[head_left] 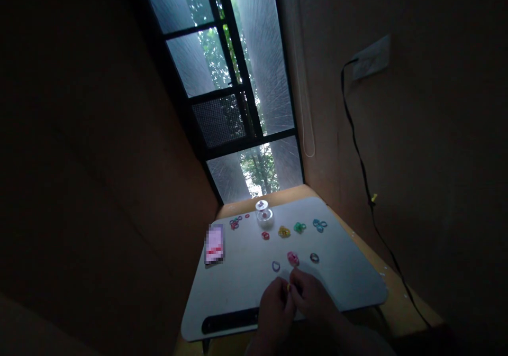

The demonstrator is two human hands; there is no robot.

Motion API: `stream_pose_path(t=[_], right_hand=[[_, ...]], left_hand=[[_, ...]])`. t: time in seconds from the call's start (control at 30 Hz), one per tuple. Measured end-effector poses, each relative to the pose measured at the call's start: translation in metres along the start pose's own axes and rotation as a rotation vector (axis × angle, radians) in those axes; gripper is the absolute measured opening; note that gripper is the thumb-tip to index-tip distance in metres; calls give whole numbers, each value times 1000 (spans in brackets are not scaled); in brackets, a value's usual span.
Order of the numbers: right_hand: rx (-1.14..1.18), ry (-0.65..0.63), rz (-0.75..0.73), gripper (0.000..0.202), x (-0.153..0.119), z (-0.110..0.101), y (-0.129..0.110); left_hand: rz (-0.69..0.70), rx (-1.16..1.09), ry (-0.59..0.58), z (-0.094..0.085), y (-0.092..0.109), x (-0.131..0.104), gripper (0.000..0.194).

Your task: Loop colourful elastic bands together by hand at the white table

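Note:
Near the front edge of the white lap table (234, 276), my left hand (274, 304) and my right hand (311, 293) meet with fingers pinched together. Between their fingertips shows a small yellow elastic band (288, 288), mostly covered, so its full shape is hidden. Just beyond my fingers lies a pink bunch of bands (292, 258). To its left rests a single pale purple band (275, 266), and to its right a dark multicoloured ring (314, 257).
Farther back lie red (265, 235), yellow (284, 231), green (299, 227) and blue bands (319, 225), plus a mixed bunch (235, 222). A clear round container (265, 216) stands near the back edge. A blurred phone-like rectangle (215, 244) is at left. A black cable (359, 155) hangs along the right wall.

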State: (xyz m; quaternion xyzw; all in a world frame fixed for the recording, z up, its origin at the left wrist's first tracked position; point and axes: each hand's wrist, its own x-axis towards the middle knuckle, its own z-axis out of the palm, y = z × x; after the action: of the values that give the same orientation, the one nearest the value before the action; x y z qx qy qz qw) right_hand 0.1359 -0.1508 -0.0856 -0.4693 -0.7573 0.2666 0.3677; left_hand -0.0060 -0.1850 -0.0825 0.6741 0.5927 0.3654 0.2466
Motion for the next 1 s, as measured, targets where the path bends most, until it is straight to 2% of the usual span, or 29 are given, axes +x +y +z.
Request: stream_pose_path(t=[0.37,0.7,1.0], right_hand=[[38,31,5,10,2,-1,-3],[43,1,-2,10,3,-5,-6],[21,11,-4,11,2,1,0]], left_hand=[[-15,-45,-19,-4,4,6,24],[-67,-178,29,-6,8,5,24],[-79,-210,101,-3,2,5,27]])
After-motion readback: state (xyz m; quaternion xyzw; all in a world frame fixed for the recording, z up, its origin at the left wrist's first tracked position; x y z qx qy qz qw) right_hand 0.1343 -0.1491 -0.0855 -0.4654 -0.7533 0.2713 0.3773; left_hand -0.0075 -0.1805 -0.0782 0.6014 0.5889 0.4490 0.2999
